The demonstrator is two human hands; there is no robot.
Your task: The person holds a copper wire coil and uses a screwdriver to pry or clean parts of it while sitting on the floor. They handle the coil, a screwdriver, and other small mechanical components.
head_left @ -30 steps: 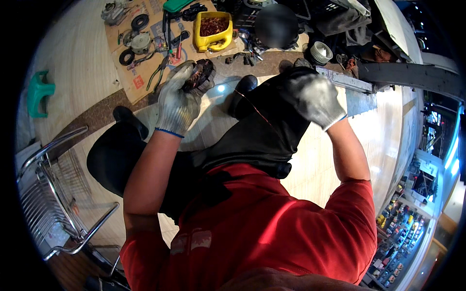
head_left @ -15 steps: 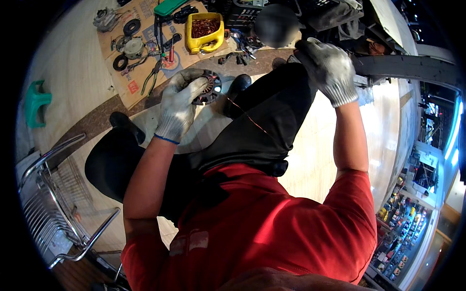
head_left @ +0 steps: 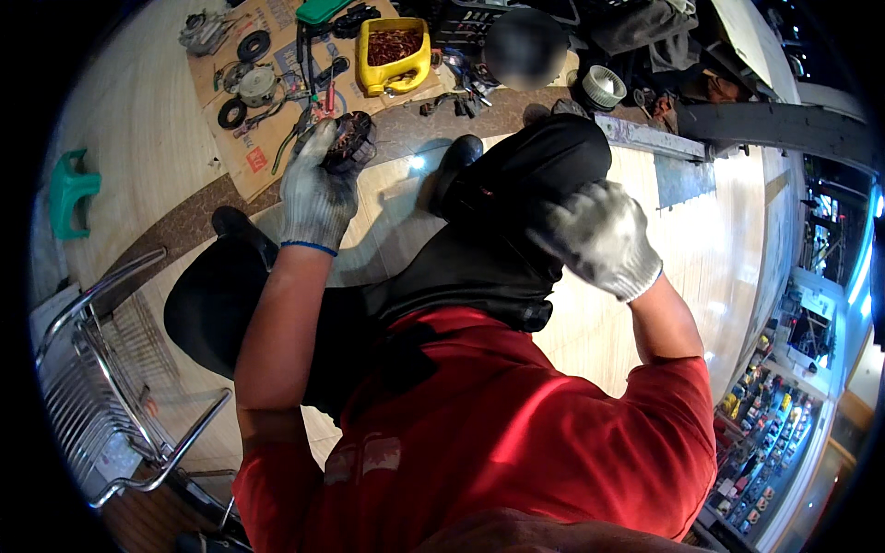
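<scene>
My left hand (head_left: 315,194), in a pale knit glove, grips a round, dark motor stator (head_left: 353,138) with copper windings, held above the floor near the edge of a cardboard sheet. My right hand (head_left: 597,238), also gloved and smudged dark, is curled over my black-trousered right leg (head_left: 544,147); its fingertips are blurred and what they hold, if anything, cannot be made out. Beyond my left hand lie pliers, a red-handled screwdriver (head_left: 329,96), black rings (head_left: 252,46) and a metal housing (head_left: 257,88) on the cardboard (head_left: 253,152).
A yellow cut jug (head_left: 378,78) of copper scraps stands beside a black crate (head_left: 452,23). A white blower wheel (head_left: 604,88) sits near a grey metal beam (head_left: 774,129). A green stool (head_left: 72,194) and chrome chair (head_left: 129,470) are at left, stocked shelves (head_left: 756,442) at right.
My right hand swung up toward my knee, then moved back down over my thigh. My left hand tilted the stator and now holds it higher and further left.
</scene>
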